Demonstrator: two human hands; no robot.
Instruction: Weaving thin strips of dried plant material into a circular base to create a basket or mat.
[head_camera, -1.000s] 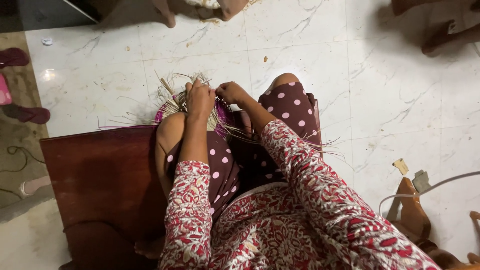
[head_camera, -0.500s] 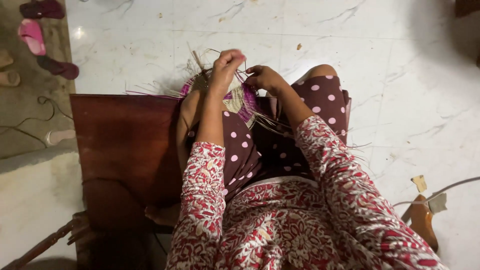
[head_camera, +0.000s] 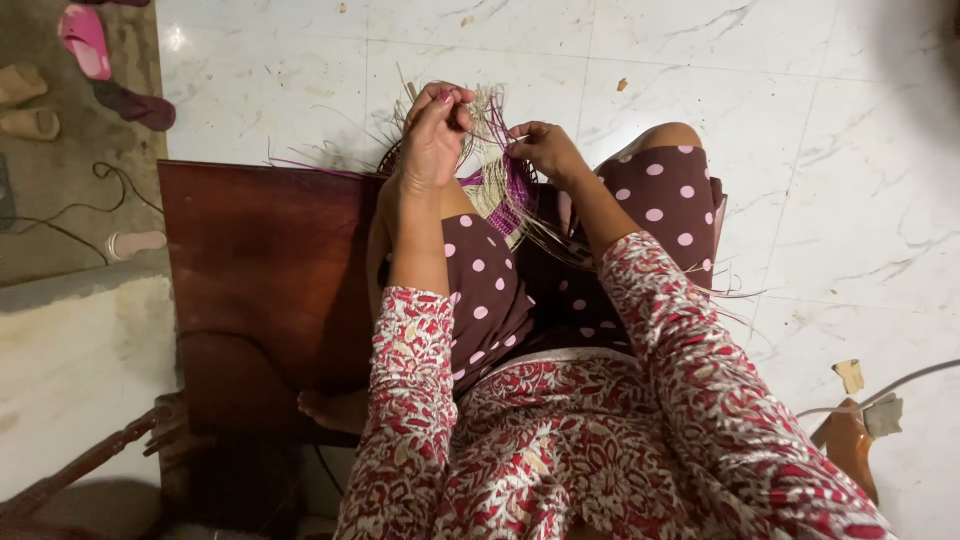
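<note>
A person sits on a low, dark red-brown wooden bench (head_camera: 265, 270) that stands on a white marble-veined tiled floor (head_camera: 780, 130), knees drawn up in brown trousers with pale pink dots and arms in red-and-white flowered sleeves. At the bench's far edge, just above the knees, both hands work a part-woven piece of straw (head_camera: 497, 190) in cream and purple strands, its loose ends fanning out over the floor and down past the right knee. The left hand (head_camera: 433, 140) is clenched around a bunch of upright strands at the top of the weave, fingers curled tight; the right hand (head_camera: 545, 148) pinches a single thin strand just beside it, thumb and fingertips closed on it. Beyond the bench's left edge lies a darker mat (head_camera: 60, 150) with a pink sandal (head_camera: 85, 38), a dark maroon slipper (head_camera: 135, 105), tan sandals (head_camera: 28, 105) and a black cable (head_camera: 60, 200) looping across. Near the lower right of the floor sits a brown object (head_camera: 850, 450) with scraps of pale paper, too cut off to make out.
</note>
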